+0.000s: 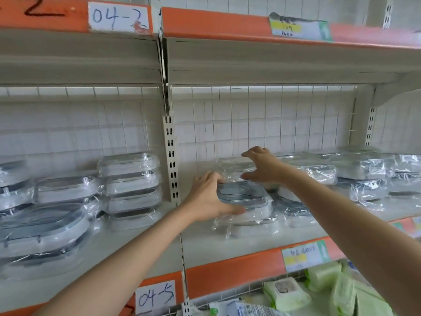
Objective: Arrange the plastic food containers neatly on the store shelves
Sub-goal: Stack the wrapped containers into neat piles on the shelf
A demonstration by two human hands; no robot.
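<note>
Shelf edge strips (232,272) orange. Shelf boards (250,238) and slotted upright (171,156) cream-white. Back panel (262,124) white under grid of thin wire squares. Handwritten labels (118,18) white with blue numerals "04-2" and "04-5". Price tags (305,256) pale, with yellow band and green edge. Food containers (246,201) white-bodied, lids clear with dark grey-blue rims, wrapped in glossy transparent film. Stacked containers (129,183) at left same white and clear. Packs (287,293) on lower shelf pale green, one with white flap.
</note>
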